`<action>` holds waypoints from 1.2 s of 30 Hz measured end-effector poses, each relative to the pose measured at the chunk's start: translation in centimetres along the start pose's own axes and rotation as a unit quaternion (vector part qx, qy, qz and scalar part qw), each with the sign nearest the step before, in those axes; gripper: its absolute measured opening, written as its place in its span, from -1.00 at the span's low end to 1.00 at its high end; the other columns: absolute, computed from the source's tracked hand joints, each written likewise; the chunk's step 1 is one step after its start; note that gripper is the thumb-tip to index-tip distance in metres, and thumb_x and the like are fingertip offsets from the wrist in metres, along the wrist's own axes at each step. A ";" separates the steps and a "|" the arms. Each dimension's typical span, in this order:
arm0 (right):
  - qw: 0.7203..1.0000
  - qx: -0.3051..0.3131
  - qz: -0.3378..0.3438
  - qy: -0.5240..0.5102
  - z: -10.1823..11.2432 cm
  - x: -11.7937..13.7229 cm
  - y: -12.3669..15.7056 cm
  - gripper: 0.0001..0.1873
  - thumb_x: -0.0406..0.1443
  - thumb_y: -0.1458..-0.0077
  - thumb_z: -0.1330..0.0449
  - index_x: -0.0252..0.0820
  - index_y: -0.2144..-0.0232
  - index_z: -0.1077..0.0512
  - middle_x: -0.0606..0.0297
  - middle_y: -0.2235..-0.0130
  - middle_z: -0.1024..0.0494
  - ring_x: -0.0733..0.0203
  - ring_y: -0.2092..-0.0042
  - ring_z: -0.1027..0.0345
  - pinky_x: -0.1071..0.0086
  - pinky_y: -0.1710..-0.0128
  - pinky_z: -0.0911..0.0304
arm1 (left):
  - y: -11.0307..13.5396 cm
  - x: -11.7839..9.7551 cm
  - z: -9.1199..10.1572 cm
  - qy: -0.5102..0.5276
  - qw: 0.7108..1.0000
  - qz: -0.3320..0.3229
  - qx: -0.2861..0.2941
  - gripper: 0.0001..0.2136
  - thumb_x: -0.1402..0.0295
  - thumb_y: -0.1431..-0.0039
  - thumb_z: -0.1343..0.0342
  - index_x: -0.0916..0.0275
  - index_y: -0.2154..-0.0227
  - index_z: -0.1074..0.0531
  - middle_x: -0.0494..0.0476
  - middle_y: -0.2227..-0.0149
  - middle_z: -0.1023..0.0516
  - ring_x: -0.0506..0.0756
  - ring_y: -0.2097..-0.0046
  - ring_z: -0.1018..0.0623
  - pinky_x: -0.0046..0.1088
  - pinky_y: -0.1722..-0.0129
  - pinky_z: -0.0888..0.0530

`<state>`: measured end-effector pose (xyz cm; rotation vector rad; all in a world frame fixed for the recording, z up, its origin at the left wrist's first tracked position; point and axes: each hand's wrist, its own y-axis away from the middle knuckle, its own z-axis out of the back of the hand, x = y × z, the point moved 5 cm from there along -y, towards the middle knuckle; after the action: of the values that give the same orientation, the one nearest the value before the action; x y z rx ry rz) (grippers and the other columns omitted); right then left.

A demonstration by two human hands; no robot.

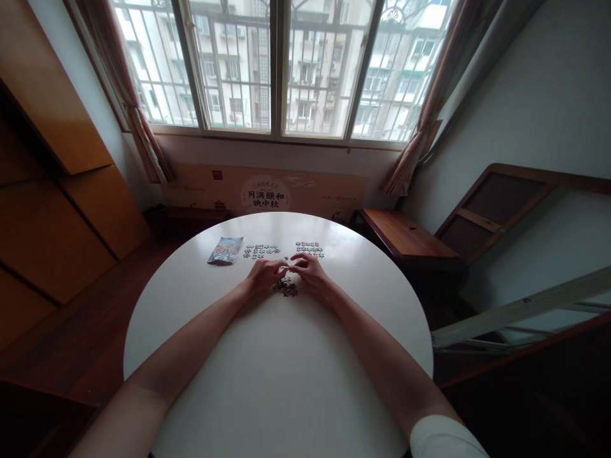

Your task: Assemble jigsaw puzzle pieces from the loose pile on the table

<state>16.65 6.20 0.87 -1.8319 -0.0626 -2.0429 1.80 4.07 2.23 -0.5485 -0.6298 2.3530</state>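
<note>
My left hand (265,273) and my right hand (309,270) meet over the far half of a round white table (286,369). Their fingertips are pinched together, almost touching each other; whatever sits between them is too small to make out. Just below the fingers lies a small heap of jigsaw puzzle pieces (286,288), partly covered by my left hand. Beyond the hands, loose pieces are laid out in two groups, one on the left (261,250) and one on the right (309,247). A single piece (286,259) lies close to the fingertips.
Left of the pieces lies a colourful printed picture sheet (226,250). A wooden bench or low table (405,232) stands behind on the right, near a leaning wooden frame (496,203). A printed cardboard panel (310,187) is under the barred window (281,76). Orange cabinets (57,210) line the left.
</note>
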 end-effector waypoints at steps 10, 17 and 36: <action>0.999 0.011 0.036 0.022 -0.1 0.1 -0.1 -0.58 -0.12 0.27 -0.33 -0.24 0.35 -0.41 0.33 0.54 -0.47 0.29 0.47 -0.33 0.43 0.45 -0.20 | 0.1 0.2 -0.6 -0.029 0.999 -0.027 -0.005 -0.77 0.27 -0.17 0.04 0.16 0.22 -0.49 0.00 0.58 -0.49 -0.07 0.55 -0.40 -0.60 0.49 -0.21; 0.998 -0.027 0.030 0.054 0.1 -0.1 -0.2 -0.64 -0.08 0.13 -0.23 -0.27 0.37 -0.43 0.28 0.55 -0.47 0.31 0.53 -0.29 0.47 0.55 -0.16 | 0.0 0.4 -0.2 -0.010 1.000 0.015 -0.012 -0.75 0.23 -0.20 0.07 0.13 0.24 -0.50 -0.01 0.56 -0.49 -0.06 0.53 -0.42 -0.59 0.48 -0.20; 0.988 -0.052 0.034 0.144 0.4 -0.5 -0.4 -0.72 -0.17 0.01 -0.10 -0.28 0.51 -0.44 0.27 0.56 -0.46 0.36 0.56 -0.22 0.49 0.56 -0.11 | -0.1 0.8 -0.2 0.012 0.999 0.032 -0.019 -0.74 0.21 -0.18 0.04 0.17 0.28 -0.51 0.00 0.59 -0.48 -0.05 0.53 -0.43 -0.58 0.47 -0.23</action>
<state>16.92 6.78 0.55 -1.5538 0.1877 -2.2763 1.42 4.73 1.97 -0.6206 -0.6554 2.3950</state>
